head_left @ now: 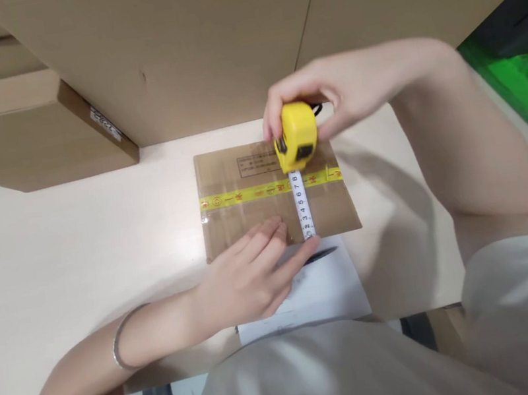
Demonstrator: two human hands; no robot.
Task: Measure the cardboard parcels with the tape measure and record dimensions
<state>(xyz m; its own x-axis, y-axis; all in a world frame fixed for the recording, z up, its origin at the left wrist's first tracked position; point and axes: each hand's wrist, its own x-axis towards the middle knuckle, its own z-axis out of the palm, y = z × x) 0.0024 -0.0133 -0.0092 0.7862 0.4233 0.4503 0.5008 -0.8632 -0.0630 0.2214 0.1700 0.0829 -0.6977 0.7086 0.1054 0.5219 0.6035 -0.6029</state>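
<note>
A flat cardboard box (242, 221) with a strip of yellow printed tape (253, 193) across its top lies on the table. My right hand (322, 91) is closed around a yellow tape measure (300, 128) above the box's far part. From it a white blade (302, 205) runs across the box top to the near edge, its numbers showing up to about 8. My left hand (244, 277) lies over the box's near edge, fingers stretched out, with one fingertip touching the blade's end. Part of the box's printed label is hidden behind the tape measure.
Under my left hand and by the box's near edge lies a white paper sheet (338, 286). Large cardboard boxes (180, 50) stand along the table's (51, 244) far side, with another carton (33, 134) at the left. Something green (507, 85) shows at the right.
</note>
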